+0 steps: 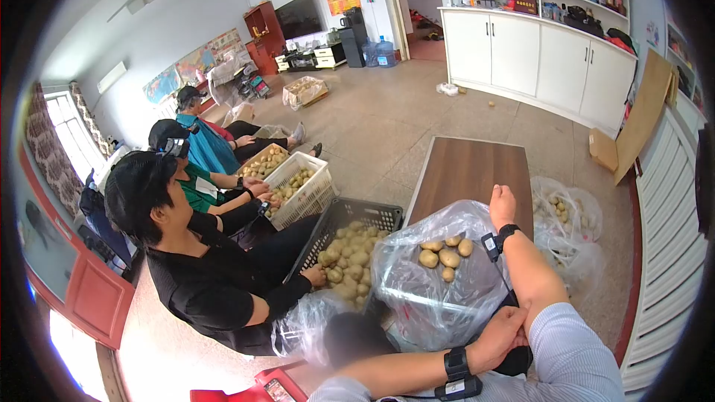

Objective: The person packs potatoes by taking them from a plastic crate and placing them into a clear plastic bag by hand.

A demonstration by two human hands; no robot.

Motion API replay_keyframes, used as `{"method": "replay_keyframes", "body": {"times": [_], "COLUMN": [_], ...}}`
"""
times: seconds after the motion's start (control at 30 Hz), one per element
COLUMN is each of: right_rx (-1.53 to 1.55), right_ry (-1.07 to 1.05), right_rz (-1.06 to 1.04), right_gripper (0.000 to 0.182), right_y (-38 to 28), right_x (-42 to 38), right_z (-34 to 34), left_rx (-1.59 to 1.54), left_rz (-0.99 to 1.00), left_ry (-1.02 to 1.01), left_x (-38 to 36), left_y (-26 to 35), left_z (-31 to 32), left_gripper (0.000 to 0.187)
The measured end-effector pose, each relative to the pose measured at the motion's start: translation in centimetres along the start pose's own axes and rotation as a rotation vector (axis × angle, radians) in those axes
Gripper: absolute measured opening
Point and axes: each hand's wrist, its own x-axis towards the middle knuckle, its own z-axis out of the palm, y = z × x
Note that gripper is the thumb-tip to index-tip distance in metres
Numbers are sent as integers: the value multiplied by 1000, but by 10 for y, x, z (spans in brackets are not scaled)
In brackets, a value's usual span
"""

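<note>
A pale floor (372, 115) is backed by white cabinets (514, 52) at the far right, with a brown tabletop (469, 167) set nearer. At its near end, a small cluster of potatoes (449, 257) is borne by clear plastic (406, 294). By the right hand (503, 206) the cluster is approached more closely than by the left; from there it is found to the left and nearer, its rightmost potato lengthwise roughly near to far. The right hand is curled into a fist, nothing seen in it. The left hand (497, 340) is pressed against the right forearm (535, 275); how tightly its fingers are closed cannot be told
</note>
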Motion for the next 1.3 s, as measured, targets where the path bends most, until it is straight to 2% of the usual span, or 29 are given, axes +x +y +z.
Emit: {"method": "replay_keyframes", "body": {"times": [0.13, 0.2, 0.33, 0.4, 0.43, 0.5, 0.53, 0.6, 0.73, 0.8, 0.9, 1.0, 1.07, 1.13, 1.27, 1.3], "right_rx": [-32, -44, -55, -48, -45, -40, -62, -86, -9, 15, 12, 176, 217, 243, 211, 210], "right_ry": [15, 21, 29, 30, 33, 40, 18, -4, -42, -62, -96, -95, -198, -277, -409, -560], "right_rz": [-21, -16, -23, -29, -20, -4, 9, 20, -26, -44, -35, -193, -196, -223, -263, -264], "right_gripper": [35, 35, 37, 37, 37, 37, 36, 36, 34, 34, 32, 31, 26, 25, 25, 26], "right_y": [0, 2, 7, 9, 8, 8, 6, 1, -7, -14, -24, -19, -27, -37, -26, -21], "right_x": [9, 10, 12, 13, 14, 14, 13, 11, 1, -6, -14, -24, -38, -58, -105, -117], "right_z": [-13, -18, -21, -21, -21, -21, -21, -19, -15, -15, -12, 0, -4, -12, -15, -16], "left_rx": [36, 142, 79, -15, -15, -61, -59, 116, 116, 65, 24, 160, 156, 124, 49, 58], "left_rz": [-96, 125, 170, 30, 29, -84, -86, 31, 134, 22, -37, 2, 34, 151, 287, 326], "left_ry": [-38, 175, 274, 9, 10, -160, -160, 154, 139, 75, -31, -39, -6, 29, 173, 220], "left_x": [0, 4, 7, 1, 2, 3, 3, 8, 13, 5, -2, -3, -7, -5, -3, -4], "left_y": [-15, -22, -23, -21, -22, -22, -21, -21, -26, -20, -15, -7, 9, 23, 68, 78], "left_z": [-6, 6, 12, 7, 2, -9, -5, 6, -7, -4, -8, -13, -14, -26, -72, -88], "left_gripper": [37, 35, 27, 33, 33, 32, 32, 29, 27, 25, 22, 21, 20, 16, 12, 15]}}
